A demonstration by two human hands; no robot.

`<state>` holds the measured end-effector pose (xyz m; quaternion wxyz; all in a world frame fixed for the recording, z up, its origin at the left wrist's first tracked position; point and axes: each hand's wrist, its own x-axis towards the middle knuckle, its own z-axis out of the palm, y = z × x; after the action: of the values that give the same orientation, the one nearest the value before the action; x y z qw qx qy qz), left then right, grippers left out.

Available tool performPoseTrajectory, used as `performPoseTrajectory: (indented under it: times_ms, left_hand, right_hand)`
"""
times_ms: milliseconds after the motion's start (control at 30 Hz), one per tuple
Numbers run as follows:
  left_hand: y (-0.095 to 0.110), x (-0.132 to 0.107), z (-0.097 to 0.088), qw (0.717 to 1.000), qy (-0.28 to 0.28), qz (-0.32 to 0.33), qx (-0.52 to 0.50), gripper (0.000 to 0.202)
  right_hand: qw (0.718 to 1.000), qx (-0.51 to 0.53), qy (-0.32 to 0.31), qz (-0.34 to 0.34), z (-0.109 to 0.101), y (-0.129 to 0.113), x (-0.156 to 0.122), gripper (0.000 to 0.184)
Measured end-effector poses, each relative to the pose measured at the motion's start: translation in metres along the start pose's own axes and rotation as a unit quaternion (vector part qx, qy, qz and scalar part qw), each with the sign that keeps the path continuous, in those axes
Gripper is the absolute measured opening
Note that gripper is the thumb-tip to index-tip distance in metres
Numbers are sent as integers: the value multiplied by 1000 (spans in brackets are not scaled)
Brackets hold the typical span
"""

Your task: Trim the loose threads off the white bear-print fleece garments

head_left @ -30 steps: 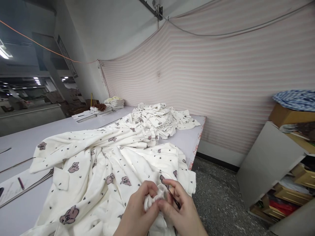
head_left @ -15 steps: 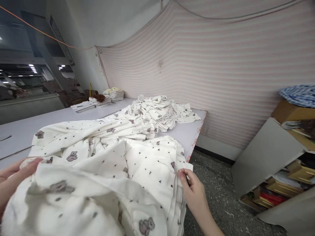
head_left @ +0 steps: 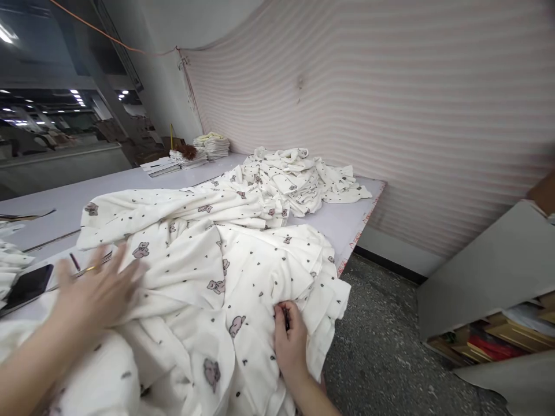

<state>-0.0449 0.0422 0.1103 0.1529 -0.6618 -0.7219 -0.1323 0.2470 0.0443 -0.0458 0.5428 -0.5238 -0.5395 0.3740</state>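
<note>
Apparently, printed cloth (head_left: 255, 271) on the surface (head_left: 344, 222) is being arranged: the left hand (head_left: 93, 292) is spread over it, a dark object (head_left: 287, 319) is pinched by the right hand (head_left: 291, 344); smoothing seems called for.

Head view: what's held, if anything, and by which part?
The right hand holds a small dark object, part unclear; the blurred left hand, spread, holds nothing visible.

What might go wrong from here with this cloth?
The small dark item in the right hand may snag the printed cloth beneath. That cloth overhangs the table edge and might slide toward the floor. The left hand, blurred and spread near the phone, could knock it.
</note>
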Motion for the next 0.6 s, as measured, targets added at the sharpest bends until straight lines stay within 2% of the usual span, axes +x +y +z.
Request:
performPoseTrajectory:
  times_ms: [33,67,100,133,200,267,300,367,467,533,600]
  left_hand:
    - [21,8,-1,997,-31,54,-44,40]
    - [47,16,0,985,-60,91,-133,44]
    - [74,22,4,957,-111,131,-235,46]
    - [102,26,10,939,-136,167,-268,40]
    - [153,29,23,902,-199,252,-287,27]
    - [189,25,36,895,-217,282,-268,19]
    - [200,23,41,901,-215,284,-248,22]
    - [212,17,50,918,-200,273,-205,29]
    - [213,13,58,930,-193,268,-159,11]
    - [208,12,59,934,-188,247,-176,18]
    - [200,10,55,937,-165,192,-240,16]
  right_hand:
    - [1000,8,6,3,5,1,-6,20]
    - [1000,17,12,5,10,1,-12,20]
    - [1000,25,18,7,14,1,-18,21]
    - [999,31,24,7,17,1,-24,22]
    - [998,53,27,7,19,2,-34,26]
    - [995,92,25,18,13,5,-39,30]
    - [993,113,28,28,6,6,-39,32]
    - [989,133,47,49,-15,8,-33,33]
    - [989,105,83,60,-54,5,-14,29]
    - [991,83,89,57,-73,1,-1,28]
    - [996,53,68,28,-79,-3,9,25]
